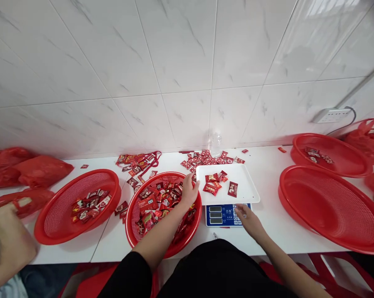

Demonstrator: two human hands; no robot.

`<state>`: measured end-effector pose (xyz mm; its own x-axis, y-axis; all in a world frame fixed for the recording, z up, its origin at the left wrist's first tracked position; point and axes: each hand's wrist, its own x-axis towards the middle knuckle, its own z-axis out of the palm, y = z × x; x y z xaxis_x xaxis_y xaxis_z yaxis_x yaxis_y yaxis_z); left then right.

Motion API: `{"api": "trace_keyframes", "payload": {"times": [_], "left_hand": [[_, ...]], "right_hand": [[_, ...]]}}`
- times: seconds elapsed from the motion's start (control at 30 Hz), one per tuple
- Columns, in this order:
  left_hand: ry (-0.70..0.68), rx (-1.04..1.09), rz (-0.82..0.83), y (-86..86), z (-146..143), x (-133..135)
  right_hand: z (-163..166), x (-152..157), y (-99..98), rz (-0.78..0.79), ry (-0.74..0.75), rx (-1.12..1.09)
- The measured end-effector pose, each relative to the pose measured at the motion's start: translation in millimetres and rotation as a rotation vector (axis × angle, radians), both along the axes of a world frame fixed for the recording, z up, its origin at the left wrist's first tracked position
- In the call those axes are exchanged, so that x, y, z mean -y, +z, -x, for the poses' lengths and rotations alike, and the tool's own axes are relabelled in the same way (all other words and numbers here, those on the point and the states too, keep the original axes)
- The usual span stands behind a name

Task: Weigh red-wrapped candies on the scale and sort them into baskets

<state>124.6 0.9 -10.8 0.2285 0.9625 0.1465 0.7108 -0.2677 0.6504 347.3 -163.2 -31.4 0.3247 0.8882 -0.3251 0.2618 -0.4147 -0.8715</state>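
Observation:
My left hand reaches into the middle red basket, its fingers curled among the red wrapped candies; what it grips is hidden. My right hand rests at the front right corner of the blue scale, fingertips touching its panel. The scale's white tray carries a few red candy packets.
A red basket with some candies stands to the left, two more red baskets to the right. Loose candies lie by the tiled wall. Red bags sit far left. Another person's hand works at the left edge.

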Motion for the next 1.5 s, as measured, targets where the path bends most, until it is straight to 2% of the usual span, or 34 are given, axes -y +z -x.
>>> {"api": "trace_keyframes", "payload": {"times": [0.07, 0.13, 0.23, 0.3, 0.43, 0.63, 0.77, 0.83, 0.93, 1.0, 1.1, 1.17, 1.33, 1.5], "left_hand": [[0.045, -0.087, 0.060, -8.6, 28, 6], [0.084, -0.214, 0.163, -20.0, 52, 15], [0.105, -0.325, 0.303, -32.1, 74, 29], [0.053, -0.309, 0.349, -33.6, 79, 38], [-0.023, -0.281, 0.382, -26.8, 78, 49], [-0.074, -0.235, 0.338, -18.4, 77, 55], [-0.193, -0.139, 0.293, -11.9, 84, 56], [-0.271, -0.086, 0.364, -6.2, 89, 55], [-0.326, -0.109, 0.588, 1.9, 96, 47], [-0.246, -0.162, 0.623, 3.6, 96, 36], [-0.023, -0.217, 0.412, -3.4, 90, 14], [0.066, -0.247, 0.330, -13.4, 83, 1], [0.107, -0.356, 0.448, -36.7, 70, -15], [0.067, -0.368, 0.426, -37.9, 77, -12]], "right_hand": [[-10, -23, -3.2, -0.101, 0.057, 0.251], [-13, -44, -7.2, -0.111, 0.141, 0.410], [-5, -63, -14.0, -0.047, 0.263, 0.487], [6, -66, -17.5, -0.043, 0.331, 0.486], [23, -55, -17.8, -0.089, 0.354, 0.467], [26, -24, -6.2, -0.187, 0.285, 0.341], [23, 3, -3.1, -0.161, 0.192, 0.243], [22, 15, -4.6, -0.137, 0.169, 0.215], [20, 28, -8.0, -0.112, 0.173, 0.205], [20, 32, -9.1, -0.104, 0.186, 0.218], [22, 32, -7.4, -0.109, 0.195, 0.250], [24, 30, -5.4, -0.116, 0.196, 0.268], [25, 30, -6.7, -0.138, 0.226, 0.266], [25, 38, -14.7, -0.111, 0.216, 0.203]]}}
